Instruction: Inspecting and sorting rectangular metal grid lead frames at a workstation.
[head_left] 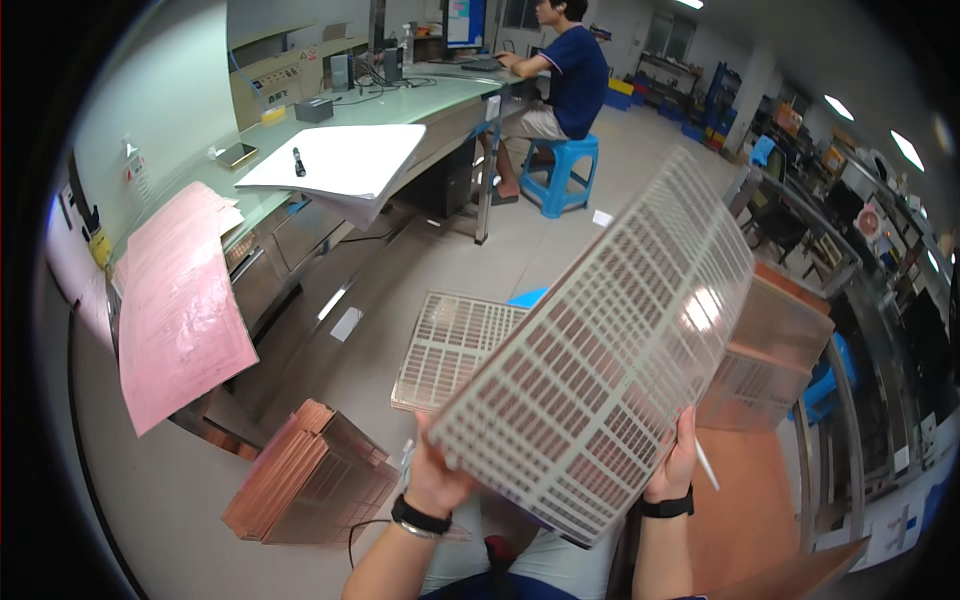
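Note:
A large circuit board panel (600, 350), with a copper-and-pale grid pattern, is held tilted up in front of me by both hands. At its lower left corner my left hand (437, 478) is closed on the edge, the fingers partly hidden behind it. My right hand (676, 462) grips the lower right edge, and a white pen-like stick (706, 466) pokes out beside it. Light glares off the panel's right part. Behind it, partly covered, lies a stack of similar panels (450, 345).
Copper-coloured panels (310, 480) stand bundled on the floor at lower left; more panels (765, 350) stand at right beside a metal frame. Pink sheets (185, 310) overhang the green-topped bench (450, 92), which also bears white paper (350, 155). A person (577, 75) sits on a blue stool (562, 172).

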